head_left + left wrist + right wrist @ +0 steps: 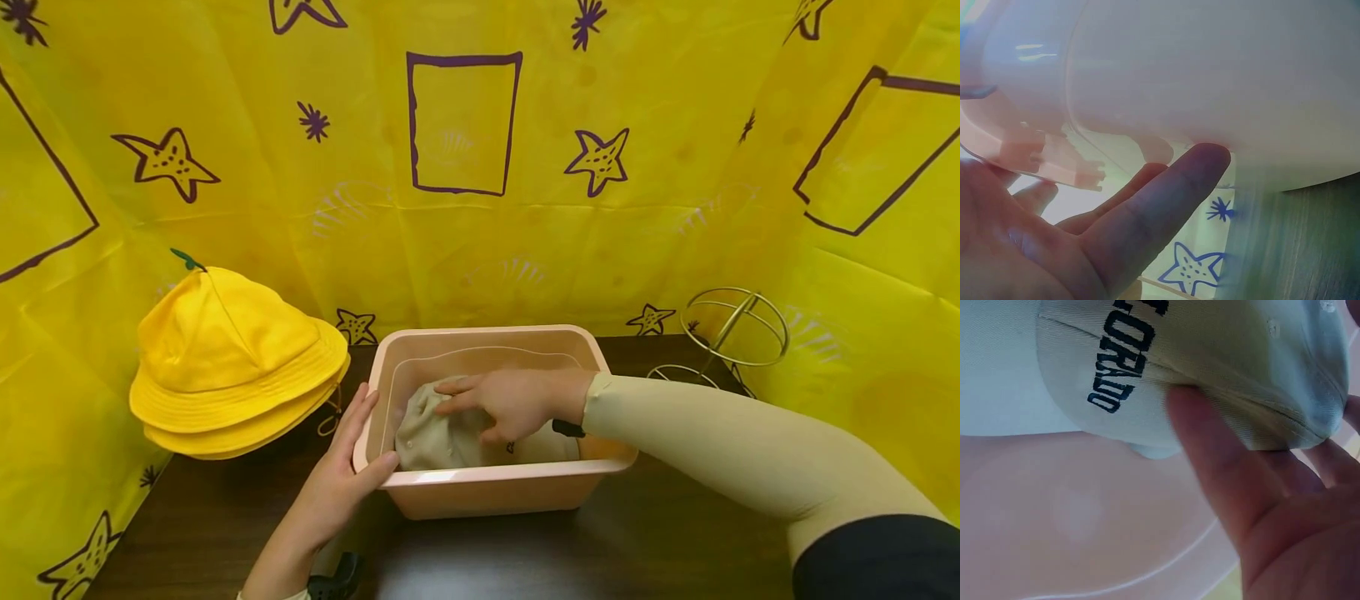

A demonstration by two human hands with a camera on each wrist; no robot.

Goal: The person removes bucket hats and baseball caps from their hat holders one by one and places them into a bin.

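Note:
A peach-coloured plastic bin (487, 477) stands on the dark table. Inside it lies a beige baseball cap (431, 437), whose dark lettering ending in "ORADO" shows in the right wrist view. My right hand (517, 404) reaches into the bin over the cap's crown, fingers spread and fairly straight. Seen from the right wrist, the thumb (1210, 456) presses a crease into the cap (1229, 356), and fingertips touch the crown's far side. My left hand (348, 458) rests against the bin's left front corner. Its straight thumb (1160, 206) touches the outer wall (1210, 75).
Stacked yellow bucket hats (225, 350), the top one with a green sprout, stand at the left. A gold wire stand (738, 325) is behind my right forearm. Yellow sheeting (465, 250) with drawn starfish surrounds the dark wooden table (675, 533).

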